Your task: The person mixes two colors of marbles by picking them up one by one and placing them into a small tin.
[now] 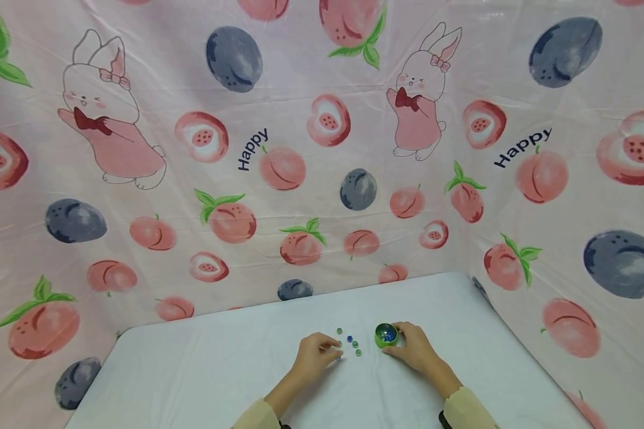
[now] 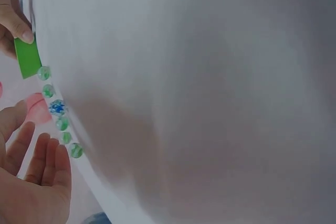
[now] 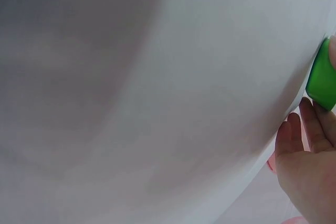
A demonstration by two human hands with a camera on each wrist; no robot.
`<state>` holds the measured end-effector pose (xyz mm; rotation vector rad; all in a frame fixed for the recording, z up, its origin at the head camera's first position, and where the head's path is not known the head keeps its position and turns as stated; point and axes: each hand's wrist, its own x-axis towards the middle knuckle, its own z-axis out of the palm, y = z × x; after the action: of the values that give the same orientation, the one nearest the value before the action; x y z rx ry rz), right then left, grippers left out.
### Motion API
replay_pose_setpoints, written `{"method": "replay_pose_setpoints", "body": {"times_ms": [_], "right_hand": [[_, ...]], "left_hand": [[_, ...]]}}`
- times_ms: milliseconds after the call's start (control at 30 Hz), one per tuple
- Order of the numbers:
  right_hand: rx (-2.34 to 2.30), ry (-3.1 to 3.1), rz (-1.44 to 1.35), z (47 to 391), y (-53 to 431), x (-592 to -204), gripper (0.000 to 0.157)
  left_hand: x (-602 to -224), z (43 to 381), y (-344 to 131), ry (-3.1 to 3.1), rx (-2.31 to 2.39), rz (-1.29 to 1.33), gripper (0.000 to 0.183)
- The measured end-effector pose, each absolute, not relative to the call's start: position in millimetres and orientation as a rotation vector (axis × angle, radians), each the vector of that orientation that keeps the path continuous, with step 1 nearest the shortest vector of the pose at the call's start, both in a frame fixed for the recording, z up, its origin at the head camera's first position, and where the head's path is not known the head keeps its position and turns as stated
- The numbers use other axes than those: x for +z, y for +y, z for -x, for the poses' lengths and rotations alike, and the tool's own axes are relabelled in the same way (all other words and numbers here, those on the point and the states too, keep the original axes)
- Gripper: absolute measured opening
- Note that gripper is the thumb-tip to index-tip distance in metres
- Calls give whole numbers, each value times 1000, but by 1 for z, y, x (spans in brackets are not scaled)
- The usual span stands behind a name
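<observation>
Several small glass marbles lie on the white table. Green ones point(image 1: 358, 353) and a blue one point(image 1: 349, 338) sit in a loose cluster between the hands. My left hand point(image 1: 315, 356) is at the cluster's left side, thumb and fingers apart and nothing gripped between them. Close by its fingertips is another blue marble point(image 1: 338, 358). In the left wrist view, a blue-patterned marble point(image 2: 58, 107) stands among green marbles point(image 2: 76, 150). My right hand point(image 1: 415, 348) holds a small green cup point(image 1: 378, 342) by its sides, thumb in front, fingers behind. Blue marbles show inside the cup.
The white tabletop point(image 1: 204, 369) reaches back to a fruit-and-rabbit printed curtain point(image 1: 279, 238), which also hangs along the right edge. A dark, thin object point(image 1: 480, 288) lies at the back right edge of the table.
</observation>
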<state>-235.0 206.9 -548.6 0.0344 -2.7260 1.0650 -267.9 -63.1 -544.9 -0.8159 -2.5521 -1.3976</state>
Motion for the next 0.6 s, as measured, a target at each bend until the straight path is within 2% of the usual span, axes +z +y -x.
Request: {"method": "replay_pose_setpoints", "body": {"times_ms": [600], "right_hand": [[1092,-2740,-14,237,208,-550,57]], "left_hand": [[-559,265,-67,-2631,-1463,778,17]]}}
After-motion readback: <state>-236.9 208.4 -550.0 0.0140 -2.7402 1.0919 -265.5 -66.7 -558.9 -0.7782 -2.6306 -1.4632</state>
